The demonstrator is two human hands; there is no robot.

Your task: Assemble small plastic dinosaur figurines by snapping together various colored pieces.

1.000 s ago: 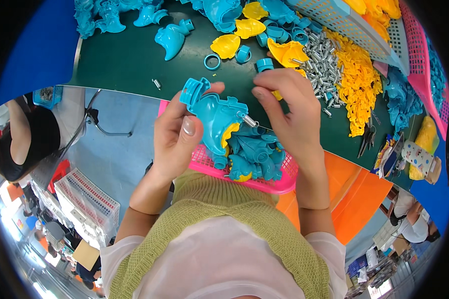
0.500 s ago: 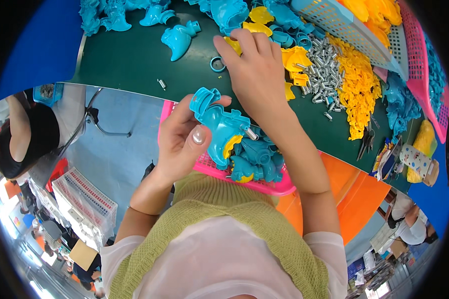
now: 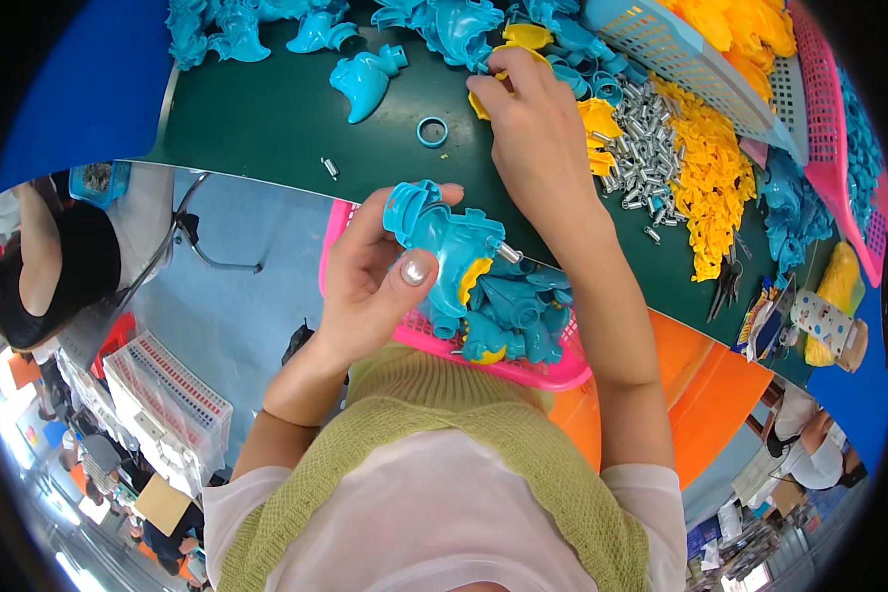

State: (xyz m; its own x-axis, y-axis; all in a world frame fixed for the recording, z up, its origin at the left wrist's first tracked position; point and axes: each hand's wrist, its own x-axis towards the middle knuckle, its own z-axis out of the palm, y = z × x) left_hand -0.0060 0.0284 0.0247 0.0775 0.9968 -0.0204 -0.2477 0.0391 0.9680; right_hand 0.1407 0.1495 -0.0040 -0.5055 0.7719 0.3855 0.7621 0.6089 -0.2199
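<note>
Nearest is the person's green knit vest [image 3: 434, 409] over a white shirt [image 3: 434, 513]. Just beyond it, a pink basket [image 3: 562, 375] holds a heap of blue plastic shells [image 3: 513, 301], some with yellow showing.

Above the basket's left part, the left hand [image 3: 370, 271] grips a blue plastic part [image 3: 442, 237] between the thumb and the other fingers. The part is tilted, with a round collar at its upper left end, a yellow insert [image 3: 474, 276] along its lower edge and a small metal spring [image 3: 509, 254] jutting from its right side.

Farther out, over the dark green table [image 3: 266, 118], the right hand [image 3: 538, 128] reaches with bent fingers to some yellow pieces [image 3: 528, 37]. Its fingertips are partly hidden, so I cannot tell whether it holds one.

On the table, a loose spring [image 3: 331, 169] lies near the front edge, with a blue ring [image 3: 431, 144] and a single blue shell [image 3: 363, 84] farther back. Right of the right hand are a spring pile [image 3: 646, 143] and a heap of small yellow bits [image 3: 712, 187]. Behind them, a pale blue crate [image 3: 681, 59] stands tilted, with yellow parts [image 3: 750, 39] in it.
</note>
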